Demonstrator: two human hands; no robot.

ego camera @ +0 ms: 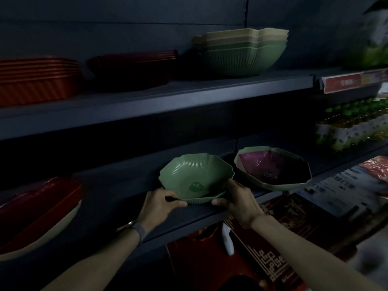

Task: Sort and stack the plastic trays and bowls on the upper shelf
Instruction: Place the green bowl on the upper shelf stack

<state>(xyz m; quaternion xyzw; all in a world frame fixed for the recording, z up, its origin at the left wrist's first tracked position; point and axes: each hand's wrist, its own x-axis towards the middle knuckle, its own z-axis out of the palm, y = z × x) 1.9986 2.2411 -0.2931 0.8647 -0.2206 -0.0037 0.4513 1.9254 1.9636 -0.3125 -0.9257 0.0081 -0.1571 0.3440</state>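
Both hands, left hand (161, 201) and right hand (238, 198), grip green bowl (195, 179)

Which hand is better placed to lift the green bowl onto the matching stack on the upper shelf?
Probably the right hand: it grips the green bowl on the side lying below the stack.

Green-capped bottles (352, 114), red shelf label (354, 80)

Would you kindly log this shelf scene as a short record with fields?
held: green bowl, tilted toward camera, at lower shelf
left hand: grips its near-left rim
right hand: grips its near-right rim
upper shelf: red tray stack, dark red stack, green-and-cream bowl stack
right of bowl: second green bowl, pink bowl nested inside
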